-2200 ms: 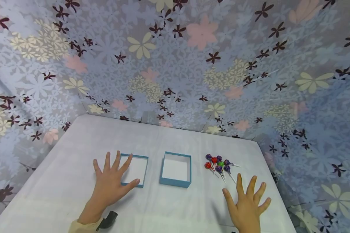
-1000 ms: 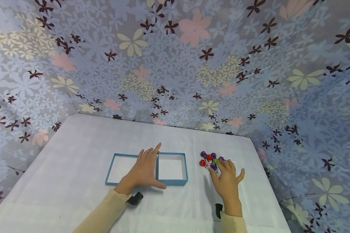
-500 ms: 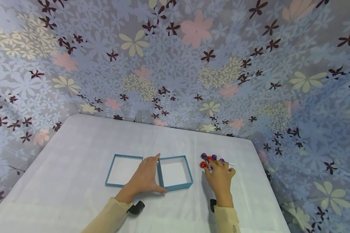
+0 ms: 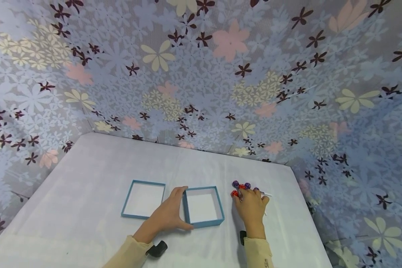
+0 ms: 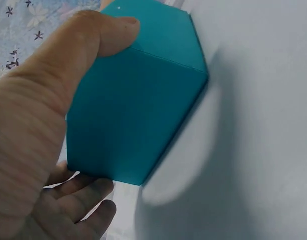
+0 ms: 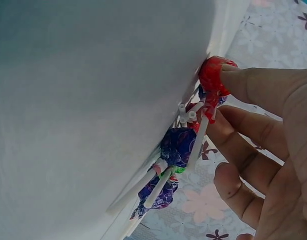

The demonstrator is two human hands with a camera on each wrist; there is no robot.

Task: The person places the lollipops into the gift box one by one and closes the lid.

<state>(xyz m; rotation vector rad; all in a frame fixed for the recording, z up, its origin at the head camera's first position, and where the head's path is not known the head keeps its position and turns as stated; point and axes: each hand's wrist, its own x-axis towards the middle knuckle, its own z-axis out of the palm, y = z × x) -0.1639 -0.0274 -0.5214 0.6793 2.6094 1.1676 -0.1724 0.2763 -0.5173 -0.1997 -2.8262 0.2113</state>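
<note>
A square blue box (image 4: 206, 223) with a white inside stands open-topped on the white table. My left hand (image 4: 169, 214) grips its left side, thumb at the near wall and fingers round the far corner. In the left wrist view, the thumb (image 5: 118, 37) lies on the blue wall. My right hand (image 4: 251, 208) reaches down over a cluster of wrapped lollipops (image 4: 235, 184), hiding much of it. The right wrist view has its thumb tip on a red lollipop (image 6: 213, 75), with curled fingers behind. Purple lollipops (image 6: 178, 145) lie beside it, their white sticks pointing various ways.
A shallow blue-rimmed lid (image 4: 142, 199), white inside, lies left of the box, partly behind the left hand. White cloth covers the table (image 4: 97, 178). Flowered fabric (image 4: 201, 82) rises behind and at both sides.
My left hand has come from over the lid to grip the box, which has turned slightly. My right hand has gone from spread fingers near the front right to the lollipops.
</note>
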